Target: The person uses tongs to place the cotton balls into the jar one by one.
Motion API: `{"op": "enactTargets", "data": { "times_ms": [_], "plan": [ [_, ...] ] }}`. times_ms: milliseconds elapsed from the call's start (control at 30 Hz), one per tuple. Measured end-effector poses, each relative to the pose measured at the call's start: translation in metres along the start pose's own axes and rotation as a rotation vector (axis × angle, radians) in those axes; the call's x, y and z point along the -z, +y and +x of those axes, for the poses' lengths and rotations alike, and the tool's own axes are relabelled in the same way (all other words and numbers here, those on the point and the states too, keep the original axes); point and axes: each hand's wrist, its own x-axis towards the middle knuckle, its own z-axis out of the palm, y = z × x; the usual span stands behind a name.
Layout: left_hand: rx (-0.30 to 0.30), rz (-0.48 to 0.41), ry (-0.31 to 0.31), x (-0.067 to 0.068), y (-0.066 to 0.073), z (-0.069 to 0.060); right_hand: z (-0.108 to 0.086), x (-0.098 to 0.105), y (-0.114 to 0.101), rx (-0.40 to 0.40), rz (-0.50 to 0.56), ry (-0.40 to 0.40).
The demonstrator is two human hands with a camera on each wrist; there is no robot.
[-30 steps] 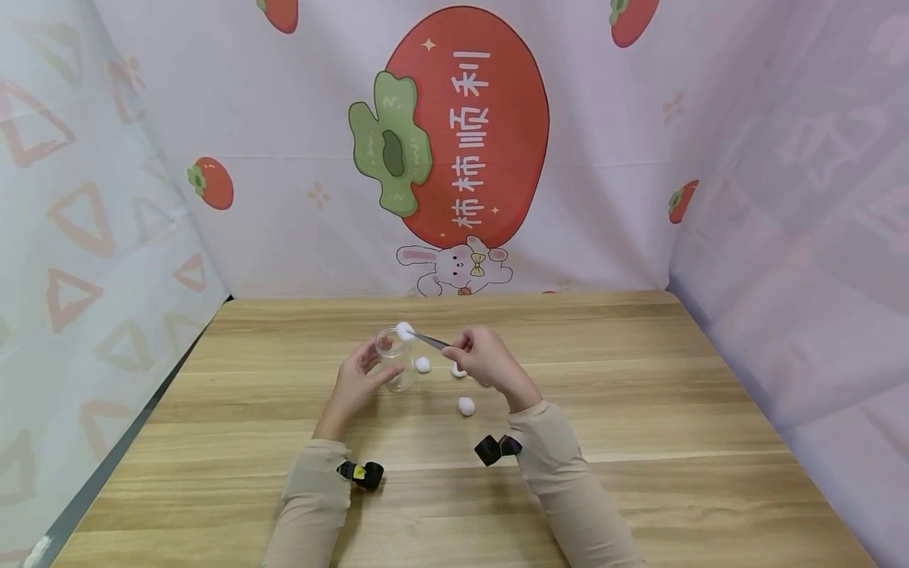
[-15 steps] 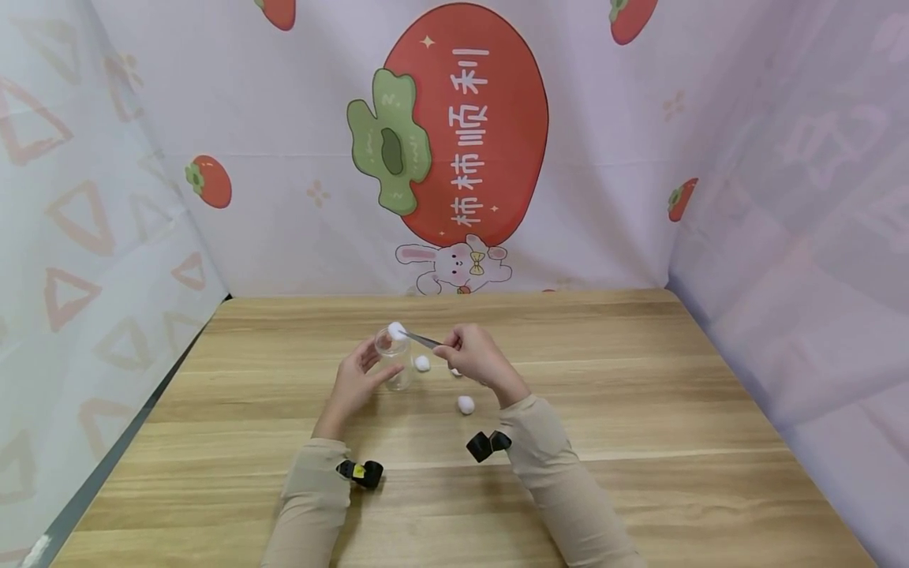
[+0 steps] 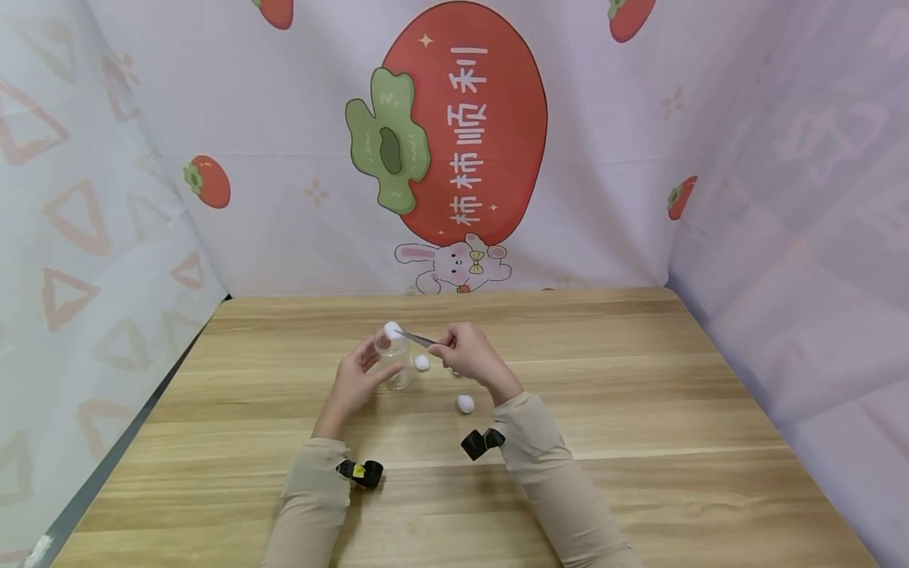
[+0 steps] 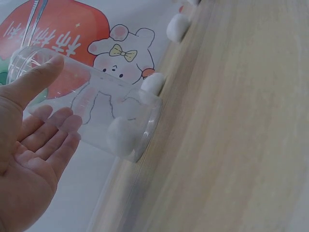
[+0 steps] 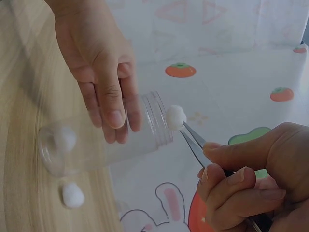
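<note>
My left hand (image 3: 353,386) holds a clear, open-topped jar (image 3: 398,369) upright on the table, thumb on the near side and fingers behind. In the right wrist view one cotton ball (image 5: 64,138) lies at the bottom inside the jar. My right hand (image 3: 470,353) pinches metal tweezers (image 3: 417,340). Their tips grip another cotton ball (image 5: 175,117), which sits right at the jar's mouth. Whether that ball touches the rim I cannot tell.
Loose cotton balls lie on the wooden table (image 3: 625,442): one ball (image 3: 422,363) beside the jar, one ball (image 3: 465,404) nearer the front, and another partly hidden behind the right hand. A printed cloth (image 3: 284,237) stands behind the table.
My right hand has moved a little left, bringing the tweezers and their cotton ball from the jar's right rim to over its mouth. The left hand and jar have stayed put.
</note>
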Motion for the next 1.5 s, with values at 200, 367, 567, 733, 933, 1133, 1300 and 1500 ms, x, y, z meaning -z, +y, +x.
{"op": "enactTargets", "data": {
  "times_ms": [200, 367, 567, 733, 933, 1133, 1300, 1500],
  "plan": [
    [-0.019, 0.002, -0.003, 0.000, -0.001, 0.000, 0.001, -0.001, 0.000, -0.014, 0.015, -0.011],
    [-0.011, -0.003, 0.004, 0.000, 0.000, 0.000, 0.001, -0.002, 0.001, -0.019, 0.011, -0.012],
    [0.003, 0.000, -0.013, 0.002, 0.022, -0.010, 0.002, -0.003, 0.003, -0.017, -0.001, -0.011],
    [-0.013, 0.011, -0.034, 0.003, 0.039, -0.017, 0.002, -0.002, 0.004, -0.011, -0.012, -0.010],
    [-0.007, 0.005, -0.040, 0.003, 0.037, -0.015, 0.001, -0.001, 0.004, -0.024, -0.003, -0.018],
    [-0.005, -0.008, -0.032, 0.002, 0.013, -0.005, -0.002, 0.001, 0.004, -0.027, 0.016, -0.012],
    [-0.033, -0.003, -0.017, 0.001, 0.002, -0.002, -0.007, 0.004, 0.006, -0.013, 0.008, -0.005],
    [-0.037, -0.004, -0.010, 0.001, 0.000, -0.002, -0.010, 0.006, 0.011, -0.010, -0.002, 0.004]
  ]
}}
